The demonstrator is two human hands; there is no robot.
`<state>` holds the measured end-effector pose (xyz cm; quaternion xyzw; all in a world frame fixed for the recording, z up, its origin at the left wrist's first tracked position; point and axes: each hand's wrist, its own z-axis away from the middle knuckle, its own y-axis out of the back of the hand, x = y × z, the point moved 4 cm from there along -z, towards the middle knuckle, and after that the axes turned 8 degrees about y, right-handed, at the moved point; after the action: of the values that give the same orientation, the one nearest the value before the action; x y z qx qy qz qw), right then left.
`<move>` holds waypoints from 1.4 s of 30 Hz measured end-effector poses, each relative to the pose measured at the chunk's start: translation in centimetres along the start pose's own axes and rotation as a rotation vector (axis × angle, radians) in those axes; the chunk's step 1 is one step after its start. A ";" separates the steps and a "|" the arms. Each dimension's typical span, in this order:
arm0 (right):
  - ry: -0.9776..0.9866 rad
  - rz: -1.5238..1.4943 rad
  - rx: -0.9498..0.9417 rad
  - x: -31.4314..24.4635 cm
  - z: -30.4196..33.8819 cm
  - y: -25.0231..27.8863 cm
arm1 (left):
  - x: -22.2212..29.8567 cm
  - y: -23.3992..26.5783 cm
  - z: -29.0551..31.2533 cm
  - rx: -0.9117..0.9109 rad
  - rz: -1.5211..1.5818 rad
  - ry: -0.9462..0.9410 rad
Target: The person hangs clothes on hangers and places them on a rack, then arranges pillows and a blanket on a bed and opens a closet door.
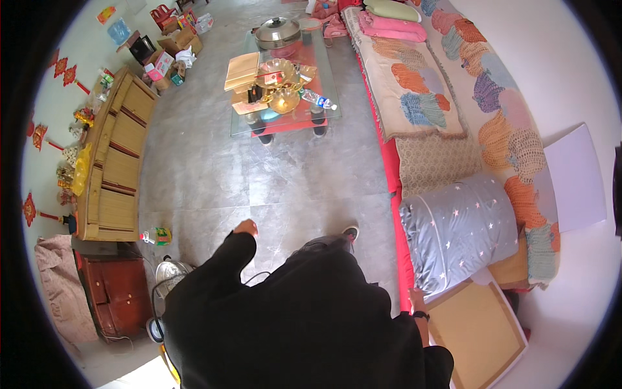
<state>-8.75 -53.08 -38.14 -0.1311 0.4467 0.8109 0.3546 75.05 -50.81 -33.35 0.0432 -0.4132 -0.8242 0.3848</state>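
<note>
My left hand (pixel 246 227) hangs over the grey floor in front of my body, its fingers loosely curled with nothing visible in them. My right hand (pixel 418 301), with a black band at the wrist, is low beside the red edge of the couch (pixel 392 188). It is nearest to a grey, star-patterned bedding roll (pixel 460 227) and a white-rimmed tray-like panel (pixel 479 330) with a tan inside. Whether it touches either one cannot be made out, and its fingers are too small to read.
A glass table (pixel 246 125) ahead holds a lidded pot (pixel 277 31), gold dishes (pixel 284 100) and a bottle (pixel 317 98). Along the left stand a wooden cabinet (pixel 116 162), a jug (pixel 156 236), a metal pot (pixel 170 273) and a red-brown chest (pixel 120 295). Boxes (pixel 181 42) lie farther back.
</note>
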 end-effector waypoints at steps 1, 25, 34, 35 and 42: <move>0.250 0.180 -0.049 -3.6 0.7 -0.6 | -1.5 -0.4 2.4 -0.028 0.044 -0.007; -0.354 -0.618 0.108 -12.0 8.3 -6.9 | 29.9 5.7 -2.9 -0.253 -0.401 -0.732; -0.136 -0.249 0.458 -8.5 3.0 0.5 | 53.3 -3.7 -0.9 -0.515 -0.508 -1.135; -0.137 -0.263 0.484 -7.0 2.2 1.7 | 56.3 -5.0 0.9 -0.572 -0.481 -1.233; -0.550 -0.458 0.572 -3.7 -2.0 9.8 | 67.2 -13.8 9.4 -0.779 -0.723 -1.149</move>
<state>-13.08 -59.86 -31.11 0.0968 0.5015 0.5601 0.6522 16.06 -84.75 -20.45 -0.3965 -0.1886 -0.8772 -0.1944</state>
